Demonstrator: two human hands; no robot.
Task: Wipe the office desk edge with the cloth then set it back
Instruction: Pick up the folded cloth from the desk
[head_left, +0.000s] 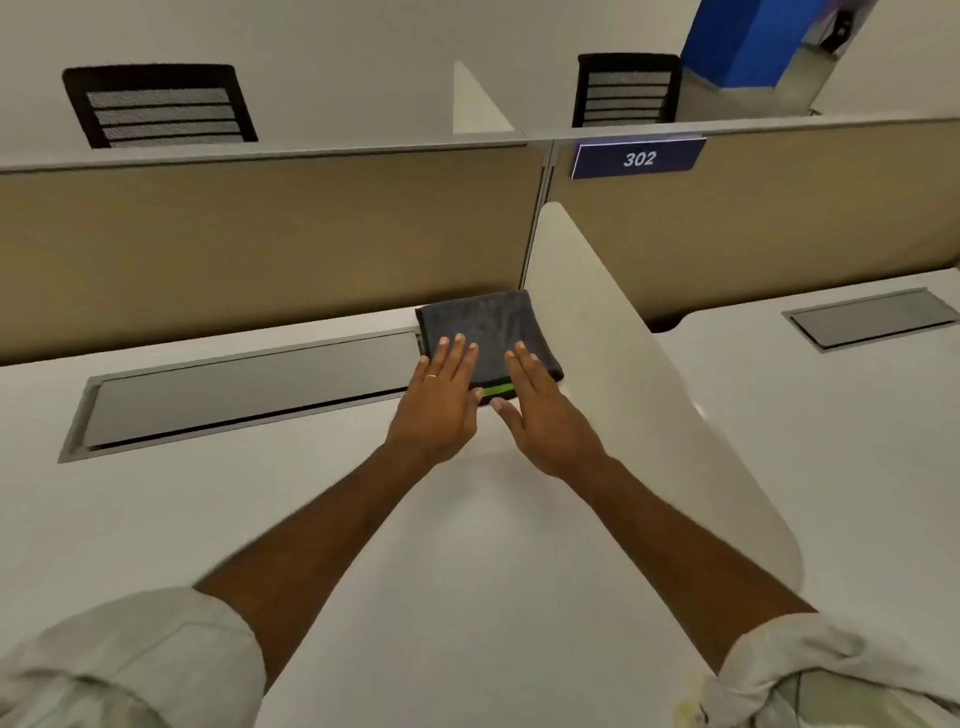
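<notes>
There is one view, from a wide-angle camera worn on the person's head. It looks forward and steeply down onto the white desk (467, 571), close above it, so both forearms run up from the bottom corners. Straight lines bend toward the frame's edges. Beyond the desk's far edge the view faces the tan partition (260, 234); past that, two black chairs (161, 106) show along the top.
</notes>
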